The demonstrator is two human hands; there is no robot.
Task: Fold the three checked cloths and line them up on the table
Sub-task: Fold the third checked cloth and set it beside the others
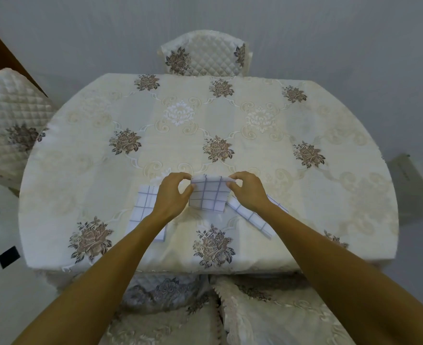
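A white cloth with thin blue checks (209,195), folded small, is held just above the table between both hands. My left hand (173,192) pinches its left edge and my right hand (249,191) pinches its right edge. A second checked cloth (143,210) lies flat on the table at the left, partly under my left forearm. A third checked cloth (252,216) lies at the right as a narrow slanted strip, partly hidden by my right wrist.
The table (330,195) carries a cream floral tablecloth. A quilted chair (206,54) stands at the far side and another chair (8,120) at the left. A grey box (409,185) sits on the floor at the right.
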